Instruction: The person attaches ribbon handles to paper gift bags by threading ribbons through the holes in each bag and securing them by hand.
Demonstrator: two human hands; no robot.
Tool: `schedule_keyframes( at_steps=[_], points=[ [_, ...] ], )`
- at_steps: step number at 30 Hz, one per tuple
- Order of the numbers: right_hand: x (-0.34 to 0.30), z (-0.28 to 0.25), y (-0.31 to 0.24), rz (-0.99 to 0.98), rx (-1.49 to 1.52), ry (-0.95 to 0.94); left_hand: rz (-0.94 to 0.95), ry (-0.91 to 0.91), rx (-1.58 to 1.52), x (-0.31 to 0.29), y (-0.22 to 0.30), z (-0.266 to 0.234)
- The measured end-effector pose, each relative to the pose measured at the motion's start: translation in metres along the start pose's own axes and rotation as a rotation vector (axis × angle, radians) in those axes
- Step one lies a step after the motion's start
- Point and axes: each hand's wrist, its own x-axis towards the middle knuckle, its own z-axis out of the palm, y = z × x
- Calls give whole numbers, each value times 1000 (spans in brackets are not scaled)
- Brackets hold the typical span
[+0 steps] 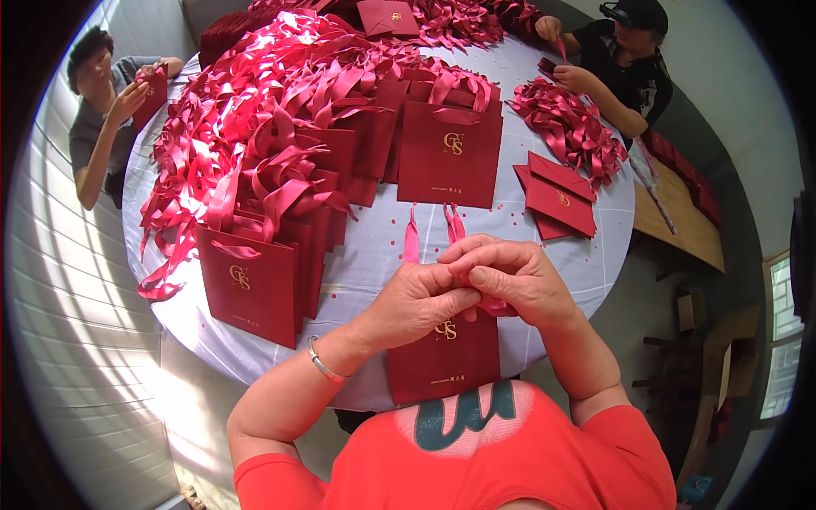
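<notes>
Hands (520, 276), two, over one bag (444, 367)

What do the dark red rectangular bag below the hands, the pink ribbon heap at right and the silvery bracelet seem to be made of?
Dark red rectangular bag: probably stiff paper or card, matte; its panel is flat with crisp edges.
Pink ribbon heap: likely satin fabric, glossy; the strips curl softly and shine.
Silvery bracelet: seemingly smooth metal, from its bright highlights; plating unclear.
</notes>
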Motion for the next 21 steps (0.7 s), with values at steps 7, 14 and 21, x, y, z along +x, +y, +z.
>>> schedule_keyframes(
  at_steps=[7,14,21],
  points=[
    [4,1,-10,-188,-407,-106,12,19,57,-1,1,-3],
    [8,-4,-27,-134,-464,-308,12,-85,80,-2,7,-6],
    [16,-11,-23,-84,-260,-373,-5,-152,84,-7,5,-13]
  ],
)
